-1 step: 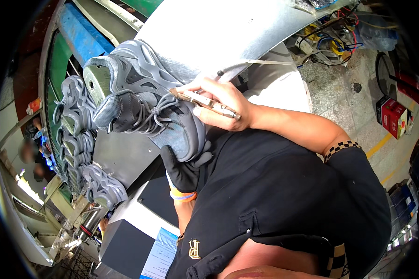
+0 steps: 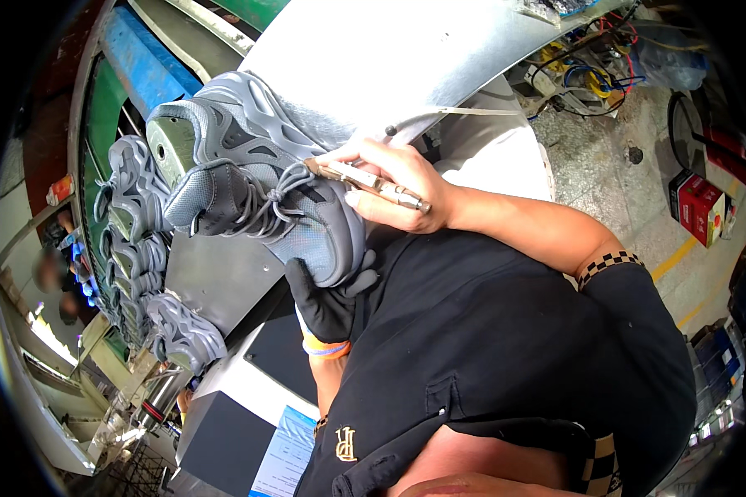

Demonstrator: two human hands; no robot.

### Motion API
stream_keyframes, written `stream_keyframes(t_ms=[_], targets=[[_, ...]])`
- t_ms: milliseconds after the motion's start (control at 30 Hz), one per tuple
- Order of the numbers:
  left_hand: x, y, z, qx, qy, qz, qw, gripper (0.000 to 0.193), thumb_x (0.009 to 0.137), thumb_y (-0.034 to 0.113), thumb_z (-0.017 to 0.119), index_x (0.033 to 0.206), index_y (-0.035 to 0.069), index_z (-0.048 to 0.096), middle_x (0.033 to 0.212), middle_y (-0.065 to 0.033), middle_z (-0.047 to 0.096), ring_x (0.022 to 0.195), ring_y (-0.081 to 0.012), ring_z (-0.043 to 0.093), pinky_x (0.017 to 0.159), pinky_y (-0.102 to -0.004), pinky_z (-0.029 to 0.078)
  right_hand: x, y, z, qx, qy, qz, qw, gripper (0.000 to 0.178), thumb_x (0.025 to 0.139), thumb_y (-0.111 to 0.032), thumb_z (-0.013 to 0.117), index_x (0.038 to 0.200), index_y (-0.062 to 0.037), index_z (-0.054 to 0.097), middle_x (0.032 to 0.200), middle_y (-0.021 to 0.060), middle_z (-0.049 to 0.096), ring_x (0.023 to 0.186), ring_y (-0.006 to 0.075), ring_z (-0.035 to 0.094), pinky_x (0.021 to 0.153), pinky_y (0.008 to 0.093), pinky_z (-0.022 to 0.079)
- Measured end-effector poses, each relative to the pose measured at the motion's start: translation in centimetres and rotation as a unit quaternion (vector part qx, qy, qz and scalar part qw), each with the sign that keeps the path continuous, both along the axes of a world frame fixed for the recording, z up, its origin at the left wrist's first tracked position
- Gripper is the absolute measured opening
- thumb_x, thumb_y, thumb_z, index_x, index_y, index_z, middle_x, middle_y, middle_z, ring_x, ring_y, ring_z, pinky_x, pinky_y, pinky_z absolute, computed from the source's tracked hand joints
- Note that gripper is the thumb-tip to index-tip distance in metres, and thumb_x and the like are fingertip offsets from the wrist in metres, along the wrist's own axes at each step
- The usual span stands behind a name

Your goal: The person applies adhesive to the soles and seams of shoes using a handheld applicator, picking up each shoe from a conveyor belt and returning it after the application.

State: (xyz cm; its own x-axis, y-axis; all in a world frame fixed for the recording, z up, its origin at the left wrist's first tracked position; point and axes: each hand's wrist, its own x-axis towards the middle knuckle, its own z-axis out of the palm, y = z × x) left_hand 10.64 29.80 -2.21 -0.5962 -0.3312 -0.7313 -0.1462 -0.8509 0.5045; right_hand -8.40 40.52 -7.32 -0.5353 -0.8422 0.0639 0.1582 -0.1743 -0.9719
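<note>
Head camera looks steeply down, close over the chest.

Grey sneaker [image 2: 257, 178] is sitting on a green last, lying tilted with the toe pointing down-right and the ribbed grey sole facing up-left. Grey laces are hanging loose over the tongue. Slim metal pen-like tool [image 2: 369, 184] is lying diagonally, its tip touching the shoe's upper just beside the laces, its butt end pointing right.

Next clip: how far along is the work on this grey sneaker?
Done: the grey sneaker is laced and sits on its last. In hand: the gloved left hand grips its toe while the right hand holds a pen-like tool at the laces. Left: a row of sneakers waits behind.
</note>
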Motion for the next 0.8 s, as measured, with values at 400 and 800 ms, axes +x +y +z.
stream_keyframes(t_ms=[400, 800], targets=[[-0.2, 0.2, -0.5, 0.050, 0.034, 0.010, 0.998, 0.078, 0.092, 0.060, 0.037, 0.137, -0.004, 0.035, 0.125, -0.0247, 0.053, 0.105, -0.0407, 0.060, 0.085, -0.0457, 0.056, -3.4, -2.5, 0.1, -0.022, 0.124, -0.023, 0.992, 0.049, 0.087, -0.010, 0.059, 0.132, -0.0063, 0.041, 0.108, 0.0074, 0.067, 0.066, 0.0121, 0.060, 0.068, 0.0269, 0.049], [0.3, -0.2, -1.0, 0.044, 0.039, -0.001, 0.998, 0.076, 0.094, 0.057, 0.037, 0.136, -0.006, 0.037, 0.122, -0.0245, 0.056, 0.102, -0.0412, 0.061, 0.086, -0.0458, 0.055, -3.3, -4.0, -1.1, -0.039, 0.202, -0.031, 0.978, 0.047, 0.080, -0.009, 0.064, 0.125, -0.0021, 0.049, 0.087, 0.0095, 0.064, 0.078, 0.0218, 0.064, 0.071, 0.0330, 0.050]])
